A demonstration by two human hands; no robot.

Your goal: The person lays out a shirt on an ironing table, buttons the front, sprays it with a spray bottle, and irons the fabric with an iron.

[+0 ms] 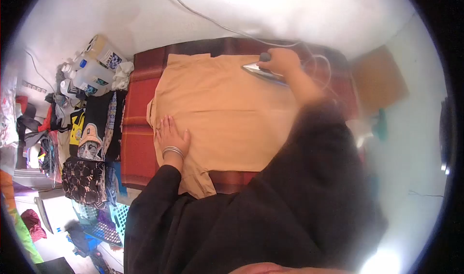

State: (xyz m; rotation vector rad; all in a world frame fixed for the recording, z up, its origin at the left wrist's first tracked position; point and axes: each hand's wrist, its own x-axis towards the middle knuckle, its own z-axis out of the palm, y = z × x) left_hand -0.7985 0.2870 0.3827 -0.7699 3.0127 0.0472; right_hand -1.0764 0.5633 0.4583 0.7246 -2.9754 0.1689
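Note:
A tan shirt point(217, 92) lies spread on a red plaid cloth point(137, 129), with one sleeve hanging toward me at the lower left. My right hand point(282, 61) is wrapped round the handle of a clothes iron point(263, 72), near the shirt's far right part. The iron's metal soleplate rests on or just above the fabric; I cannot tell which. My left hand point(172, 136) lies flat on the shirt's left side, fingers stretched out, with bangles at the wrist.
A white cord point(208, 18) runs along the back wall toward the iron. To the left are folded clothes point(92, 129), large plastic jugs point(94, 75) and a turquoise basket point(118, 218). A brown board point(379, 80) leans at the right wall.

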